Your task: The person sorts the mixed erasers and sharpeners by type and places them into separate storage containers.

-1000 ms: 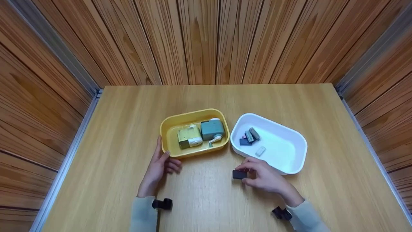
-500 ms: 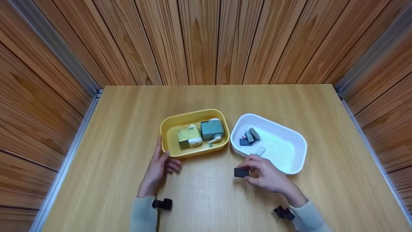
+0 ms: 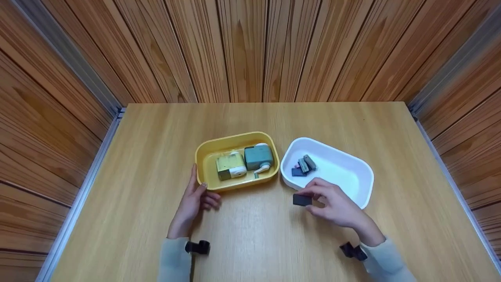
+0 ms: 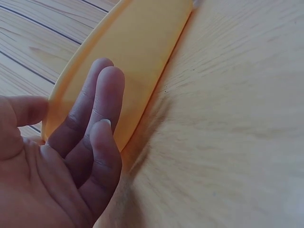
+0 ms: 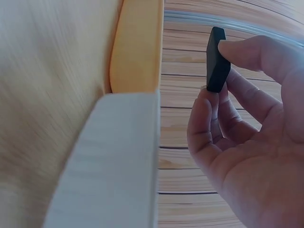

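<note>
A small black rectangular block (image 3: 302,199), eraser-like, is pinched between the thumb and fingertips of my right hand (image 3: 339,206). It is raised by the near left edge of the white tray (image 3: 362,172). In the right wrist view the block (image 5: 217,61) stands on edge, the thumb against one face. My left hand (image 3: 191,201) touches the near left corner of the yellow tray (image 3: 211,141), thumb at its rim. Its other fingers (image 4: 108,92) stay loosely extended beside the outer wall. Inside the yellow tray lie a yellow pencil sharpener (image 3: 230,164) and a blue-green one (image 3: 258,157) with a crank.
Several small blocks, grey (image 3: 309,161) and dark blue (image 3: 298,172), lie at the left end of the white tray. Both trays stand almost touching on the wooden table (image 3: 250,243). Wood-panelled walls (image 3: 242,51) rise at the back and sides.
My right hand has moved slightly right and away from me with the black block, and now covers the white block in the white tray. The left hand and both trays stay put.
</note>
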### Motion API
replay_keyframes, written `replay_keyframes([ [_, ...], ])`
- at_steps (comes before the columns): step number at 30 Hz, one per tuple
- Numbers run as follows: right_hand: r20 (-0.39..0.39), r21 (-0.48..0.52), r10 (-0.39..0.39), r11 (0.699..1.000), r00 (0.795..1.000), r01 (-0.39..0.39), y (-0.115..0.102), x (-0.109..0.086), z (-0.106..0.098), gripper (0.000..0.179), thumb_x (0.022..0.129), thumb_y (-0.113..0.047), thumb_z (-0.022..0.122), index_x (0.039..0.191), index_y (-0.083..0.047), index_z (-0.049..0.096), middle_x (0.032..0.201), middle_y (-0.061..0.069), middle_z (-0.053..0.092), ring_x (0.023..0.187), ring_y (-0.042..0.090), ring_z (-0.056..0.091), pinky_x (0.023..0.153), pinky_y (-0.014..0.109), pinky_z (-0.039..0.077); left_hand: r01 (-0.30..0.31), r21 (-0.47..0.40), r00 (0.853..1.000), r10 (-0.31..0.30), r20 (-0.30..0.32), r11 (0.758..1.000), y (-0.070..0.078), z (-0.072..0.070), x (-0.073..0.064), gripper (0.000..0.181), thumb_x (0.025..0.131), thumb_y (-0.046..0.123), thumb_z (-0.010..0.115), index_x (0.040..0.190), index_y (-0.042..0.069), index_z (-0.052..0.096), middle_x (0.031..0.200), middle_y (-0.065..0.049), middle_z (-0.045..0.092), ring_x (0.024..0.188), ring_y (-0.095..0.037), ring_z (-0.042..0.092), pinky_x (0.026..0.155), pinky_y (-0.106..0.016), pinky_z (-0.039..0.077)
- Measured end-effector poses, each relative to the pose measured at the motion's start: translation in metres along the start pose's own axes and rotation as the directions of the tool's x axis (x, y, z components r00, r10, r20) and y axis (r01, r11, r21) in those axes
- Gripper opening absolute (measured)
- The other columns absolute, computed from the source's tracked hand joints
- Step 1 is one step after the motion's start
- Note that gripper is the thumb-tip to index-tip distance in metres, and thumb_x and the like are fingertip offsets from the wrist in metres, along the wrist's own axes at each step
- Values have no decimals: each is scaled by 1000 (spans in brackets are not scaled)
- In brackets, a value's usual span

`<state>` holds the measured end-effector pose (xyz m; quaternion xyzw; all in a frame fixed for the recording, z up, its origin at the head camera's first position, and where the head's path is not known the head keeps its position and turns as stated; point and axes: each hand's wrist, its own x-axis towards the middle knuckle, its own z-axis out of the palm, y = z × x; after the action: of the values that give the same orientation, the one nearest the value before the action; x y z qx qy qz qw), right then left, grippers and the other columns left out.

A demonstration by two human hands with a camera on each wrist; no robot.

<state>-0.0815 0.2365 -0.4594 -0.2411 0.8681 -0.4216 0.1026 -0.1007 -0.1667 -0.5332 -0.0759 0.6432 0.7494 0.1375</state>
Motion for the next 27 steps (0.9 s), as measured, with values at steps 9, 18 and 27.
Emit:
replay_keyframes([
  [9,-38,-69,-23,997,999,20,0,3,-21,39,85,-4,76,117,-25,72,112,-12,62,100,13,57,82,33,49,22,15,1000,-22,-9,1000,0,-1,1,63,109,23,34,155,53,4,93,-26,70,73,-37,69,62,-36,51],
  [18,-24,-120,-23,993,999,20,2,12,-38,37,85,-7,77,119,-22,72,112,-9,61,99,14,57,77,34,48,34,0,999,-34,5,999,0,-2,1,62,109,25,34,154,57,6,95,-26,70,77,-39,69,64,-36,51],
  [27,-18,-179,-18,984,1000,14,6,27,-54,38,83,-8,78,120,-19,72,110,-8,63,98,14,58,78,41,50,28,3,1000,-28,-4,1000,0,-2,1,63,109,23,34,156,51,3,91,-25,70,72,-34,69,62,-35,50],
])
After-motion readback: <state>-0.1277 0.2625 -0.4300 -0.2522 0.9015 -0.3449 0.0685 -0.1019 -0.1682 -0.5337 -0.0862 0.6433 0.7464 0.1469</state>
